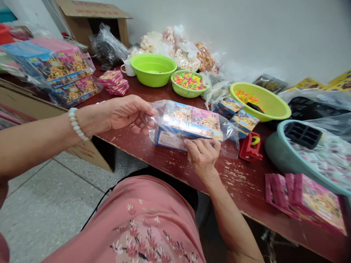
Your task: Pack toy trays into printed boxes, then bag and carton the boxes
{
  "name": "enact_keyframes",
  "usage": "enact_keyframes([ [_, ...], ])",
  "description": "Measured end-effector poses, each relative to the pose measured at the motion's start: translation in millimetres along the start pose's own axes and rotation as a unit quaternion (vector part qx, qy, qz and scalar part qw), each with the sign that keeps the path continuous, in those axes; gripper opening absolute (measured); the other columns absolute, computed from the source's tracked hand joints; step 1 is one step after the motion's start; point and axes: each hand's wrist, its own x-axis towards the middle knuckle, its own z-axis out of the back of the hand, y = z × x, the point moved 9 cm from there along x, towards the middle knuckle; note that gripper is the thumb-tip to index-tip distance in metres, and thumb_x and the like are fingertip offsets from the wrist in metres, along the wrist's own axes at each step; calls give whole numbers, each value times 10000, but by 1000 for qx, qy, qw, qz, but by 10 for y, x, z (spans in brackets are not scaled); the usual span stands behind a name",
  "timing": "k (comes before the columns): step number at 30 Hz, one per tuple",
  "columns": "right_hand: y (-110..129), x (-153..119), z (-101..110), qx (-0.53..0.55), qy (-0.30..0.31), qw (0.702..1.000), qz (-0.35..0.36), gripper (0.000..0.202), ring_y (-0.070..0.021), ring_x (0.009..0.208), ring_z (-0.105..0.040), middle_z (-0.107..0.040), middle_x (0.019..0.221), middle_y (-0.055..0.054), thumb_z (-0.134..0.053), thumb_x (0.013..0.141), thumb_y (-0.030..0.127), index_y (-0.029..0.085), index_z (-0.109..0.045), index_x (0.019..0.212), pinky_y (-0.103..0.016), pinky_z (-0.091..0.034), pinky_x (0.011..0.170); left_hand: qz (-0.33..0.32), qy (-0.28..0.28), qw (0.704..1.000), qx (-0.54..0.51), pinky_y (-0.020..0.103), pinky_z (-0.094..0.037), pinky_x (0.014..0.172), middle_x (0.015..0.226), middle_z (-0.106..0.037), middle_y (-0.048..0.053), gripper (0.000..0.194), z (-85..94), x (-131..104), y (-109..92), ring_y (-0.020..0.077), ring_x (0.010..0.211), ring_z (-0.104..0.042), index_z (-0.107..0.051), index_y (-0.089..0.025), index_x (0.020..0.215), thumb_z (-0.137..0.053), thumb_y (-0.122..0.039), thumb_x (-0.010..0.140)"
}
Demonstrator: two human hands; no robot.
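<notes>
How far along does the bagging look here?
Bagged boxes at far left look done. In hand is another clear bag with boxes inside, left hand at one end, right hand along its near side. Loose pink boxes and blue boxes are unbagged, so probably left.

I can't make out a single word or number from here. Behind the green bowl (153, 75), off to its left, the flap of the cardboard box (95, 10) carries red writing, too blurred to read. The bagged pack (189, 126), on the person's side of the bowl, has a pale block of tiny lines on its blue side, just as illegible. Left of the bowl, the wrapped boxes (65, 69) show small pale lettering, also too fuzzy.
</notes>
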Motion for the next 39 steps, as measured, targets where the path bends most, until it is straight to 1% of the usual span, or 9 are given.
enact_keyframes([
  [8,4,-83,-52,5,-10,1000,-7,152,-137,772,-623,-771,783,35,-627,1002,107,238,-704,1006,-394,-279,832,91,-137,981,-100,291,-617,591,634,-689,27,326,240,-281,1134,153,563,-683,-665,-156,669,-888,-394,679],
  [14,-78,-81,-192,10,23,999,-21,164,-146,767,-582,-720,730,39,-603,1026,144,253,-712,970,-402,-253,802,-8,-158,986,50,248,-485,578,621,-635,1,346,284,115,1350,116,563,-580,-625,-186,674,-774,-485,763],
  [18,-26,-76,-155,-14,4,1000,4,161,-142,763,-578,-717,731,43,-610,1023,116,241,-704,987,-393,-273,807,27,-157,948,277,302,-467,583,688,-659,16,295,660,57,1142,169,614,-589,-646,-203,759,-699,-480,845],
  [21,-2,-88,-134,-20,-3,1000,7,149,-142,764,-586,-717,726,41,-618,1026,123,240,-706,1002,-392,-280,804,-114,-378,783,481,426,-552,867,968,-753,62,193,958,-381,270,258,915,-674,-708,-203,1024,-701,-334,884],
  [24,-3,-103,-155,-30,18,999,3,164,-146,775,-596,-718,726,37,-595,1041,137,250,-711,1017,-396,-278,802,-264,-448,635,572,530,-436,1177,1372,-696,86,350,448,-664,-397,290,1307,-603,-639,-219,1338,-483,-161,1030],
  [27,7,-116,-146,-33,28,999,9,189,-148,770,-593,-722,736,32,-563,1054,133,249,-712,1037,-399,-273,795,-381,-236,639,625,510,-408,1262,1483,-648,135,374,-470,-329,-421,296,1485,-517,-598,-153,1412,-474,-177,1060],
  [29,17,-123,-122,-29,20,999,9,192,-148,773,-595,-727,746,29,-552,1061,137,243,-710,1035,-400,-271,794,-364,-166,648,647,562,-397,1266,1497,-639,181,386,-769,-31,-206,346,1497,-512,-612,-103,1401,-481,-279,1083],
  [33,29,-124,-157,-25,29,999,-28,151,-152,813,-618,-736,773,27,-584,1054,152,234,-703,1010,-399,-268,817,-325,-149,700,618,581,-413,1249,1561,-575,214,554,-744,338,172,370,1514,-488,-580,-110,1477,-493,-483,1076],
  [39,199,-178,144,-31,33,997,-60,95,-172,892,-664,-782,898,28,-676,1012,185,249,-680,1083,-414,-328,896,-334,-142,708,606,592,-416,1248,1558,-580,207,629,-645,339,230,393,1503,-497,-565,-133,1514,-607,-520,1021],
])
